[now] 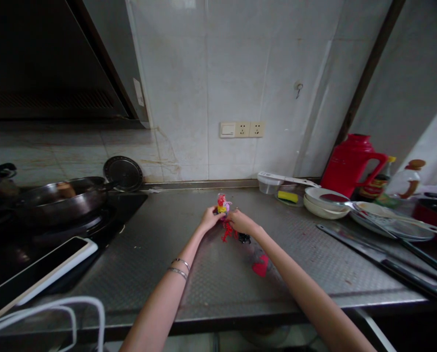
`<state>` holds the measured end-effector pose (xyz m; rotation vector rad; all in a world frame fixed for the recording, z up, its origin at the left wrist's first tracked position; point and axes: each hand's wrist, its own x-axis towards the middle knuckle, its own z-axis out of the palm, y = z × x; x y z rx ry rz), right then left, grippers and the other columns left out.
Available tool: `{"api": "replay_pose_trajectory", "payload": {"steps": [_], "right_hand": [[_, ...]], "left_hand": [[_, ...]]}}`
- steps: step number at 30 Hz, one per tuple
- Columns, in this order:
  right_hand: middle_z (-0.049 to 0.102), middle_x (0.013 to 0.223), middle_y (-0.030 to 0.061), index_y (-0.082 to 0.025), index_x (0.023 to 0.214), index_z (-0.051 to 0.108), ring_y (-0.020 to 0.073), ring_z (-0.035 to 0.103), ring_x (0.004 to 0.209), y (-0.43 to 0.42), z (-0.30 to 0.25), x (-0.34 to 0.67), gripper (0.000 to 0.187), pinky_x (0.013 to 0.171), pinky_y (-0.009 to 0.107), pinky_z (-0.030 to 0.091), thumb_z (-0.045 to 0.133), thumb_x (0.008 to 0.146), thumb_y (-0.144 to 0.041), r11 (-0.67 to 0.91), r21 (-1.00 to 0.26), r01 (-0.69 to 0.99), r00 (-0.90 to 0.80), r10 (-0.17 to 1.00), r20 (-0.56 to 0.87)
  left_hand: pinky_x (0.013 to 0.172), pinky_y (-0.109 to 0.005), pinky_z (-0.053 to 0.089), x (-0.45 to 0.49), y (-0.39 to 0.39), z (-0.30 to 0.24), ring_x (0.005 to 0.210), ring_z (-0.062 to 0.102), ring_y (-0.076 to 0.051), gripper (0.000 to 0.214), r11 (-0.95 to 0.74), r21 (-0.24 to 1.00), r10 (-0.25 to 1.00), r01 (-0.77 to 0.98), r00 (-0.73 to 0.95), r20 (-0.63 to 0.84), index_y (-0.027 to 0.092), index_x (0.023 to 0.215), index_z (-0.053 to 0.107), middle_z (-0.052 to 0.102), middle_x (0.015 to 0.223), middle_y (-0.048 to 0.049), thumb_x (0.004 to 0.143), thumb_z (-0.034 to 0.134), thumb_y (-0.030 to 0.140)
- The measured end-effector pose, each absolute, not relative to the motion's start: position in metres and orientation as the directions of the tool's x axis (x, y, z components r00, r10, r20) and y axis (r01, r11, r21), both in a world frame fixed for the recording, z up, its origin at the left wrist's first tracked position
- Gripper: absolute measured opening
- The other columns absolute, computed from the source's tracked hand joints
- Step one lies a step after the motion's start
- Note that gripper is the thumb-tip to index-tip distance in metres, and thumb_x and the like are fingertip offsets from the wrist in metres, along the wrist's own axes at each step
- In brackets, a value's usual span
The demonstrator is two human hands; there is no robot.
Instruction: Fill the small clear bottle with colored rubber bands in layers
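My left hand [210,219] is closed around a small bundle of red, yellow and purple pieces [222,205], which looks partly clear-walled at its top; its exact kind is too small to tell. Against its right side, the fingers of my right hand [241,222] are pinched together, and what they grip is hidden. Below the hands lie tangled thin red strands [226,231] on the steel counter [203,274]. A small black clump [244,238] sits just under my right hand. Nearer the front, beside my right forearm, is a red heart-shaped piece [261,266], seemingly on clear plastic.
To the left are a pan [62,200] on the stove and a phone [38,274] in a white stand. At the right stand a clear tub [268,186], a yellow sponge [287,197], stacked bowls [324,205], a red thermos jug [346,166] and a long dark-handled utensil [372,256].
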<state>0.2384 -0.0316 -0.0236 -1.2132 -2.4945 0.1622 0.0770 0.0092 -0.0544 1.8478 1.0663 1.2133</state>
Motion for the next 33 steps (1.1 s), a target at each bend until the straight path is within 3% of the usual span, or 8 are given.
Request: {"api": "replay_pose_trajectory", "payload": {"steps": [4, 12, 16, 21, 24, 28, 33], "right_hand": [[0.066, 0.088, 0.0073, -0.018, 0.09, 0.065, 0.0161, 0.058, 0.083, -0.036, -0.024, 0.239, 0.035, 0.077, 0.024, 0.04, 0.041, 0.068, -0.006, 0.647, -0.213, 0.732, -0.606, 0.762, 0.228], [0.065, 0.086, 0.008, -0.016, 0.083, 0.064, 0.0162, 0.057, 0.08, -0.045, -0.019, 0.236, 0.033, 0.072, 0.023, 0.04, 0.039, 0.067, -0.004, 0.675, -0.214, 0.706, -0.635, 0.737, 0.232], [0.066, 0.08, 0.0053, -0.017, 0.081, 0.065, 0.0148, 0.058, 0.074, -0.051, -0.014, 0.238, 0.031, 0.068, 0.022, 0.04, 0.04, 0.067, -0.005, 0.661, -0.27, 0.7, -0.63, 0.75, 0.2], [0.065, 0.088, 0.0045, -0.019, 0.087, 0.064, 0.0156, 0.058, 0.08, -0.054, -0.013, 0.241, 0.034, 0.071, 0.022, 0.041, 0.041, 0.066, -0.005, 0.67, -0.315, 0.672, -0.613, 0.742, 0.272], [0.065, 0.09, 0.0057, -0.018, 0.088, 0.063, 0.0161, 0.058, 0.08, -0.054, -0.016, 0.242, 0.027, 0.07, 0.023, 0.041, 0.044, 0.07, -0.01, 0.678, -0.317, 0.664, -0.619, 0.735, 0.275], [0.063, 0.077, 0.0062, -0.016, 0.078, 0.062, 0.0152, 0.056, 0.068, -0.055, -0.018, 0.24, 0.014, 0.062, 0.023, 0.041, 0.05, 0.074, -0.023, 0.686, -0.278, 0.673, -0.65, 0.727, 0.221], [0.062, 0.074, 0.0058, -0.015, 0.073, 0.061, 0.0141, 0.055, 0.069, -0.056, -0.017, 0.238, 0.013, 0.064, 0.022, 0.039, 0.049, 0.071, -0.011, 0.692, -0.224, 0.687, -0.658, 0.722, 0.214]], "left_hand": [[0.082, -0.033, 0.042, 0.077, 0.008, -0.053, 0.088, 0.058, -0.019, 0.037, -0.44, 0.86, 0.891, 0.257, 0.246, 0.383, 0.011, 0.1, 0.06, 0.064, 0.098, -0.0095, 0.064, 0.064, 0.02], [0.08, -0.032, 0.043, 0.077, 0.013, -0.057, 0.085, 0.059, -0.019, 0.039, -0.452, 0.857, 0.883, 0.248, 0.262, 0.39, 0.01, 0.1, 0.06, 0.064, 0.098, -0.0109, 0.063, 0.065, 0.02], [0.079, -0.032, 0.044, 0.077, 0.011, -0.055, 0.083, 0.059, -0.019, 0.038, -0.442, 0.859, 0.889, 0.259, 0.256, 0.38, 0.01, 0.099, 0.061, 0.065, 0.095, -0.0101, 0.063, 0.065, 0.02], [0.078, -0.032, 0.044, 0.078, 0.006, -0.05, 0.083, 0.059, -0.019, 0.037, -0.429, 0.864, 0.895, 0.261, 0.251, 0.369, 0.01, 0.098, 0.061, 0.065, 0.095, -0.0099, 0.062, 0.065, 0.018], [0.079, -0.032, 0.044, 0.078, 0.004, -0.047, 0.083, 0.059, -0.019, 0.037, -0.423, 0.866, 0.899, 0.268, 0.245, 0.363, 0.011, 0.099, 0.061, 0.065, 0.095, -0.0095, 0.063, 0.064, 0.018], [0.08, -0.032, 0.044, 0.078, 0.004, -0.048, 0.084, 0.059, -0.019, 0.038, -0.416, 0.868, 0.903, 0.273, 0.236, 0.359, 0.011, 0.1, 0.061, 0.065, 0.096, -0.0094, 0.063, 0.065, 0.019], [0.079, -0.032, 0.044, 0.077, 0.007, -0.051, 0.084, 0.059, -0.019, 0.038, -0.435, 0.856, 0.895, 0.279, 0.24, 0.377, 0.011, 0.1, 0.061, 0.064, 0.096, -0.0101, 0.063, 0.064, 0.02]]}}
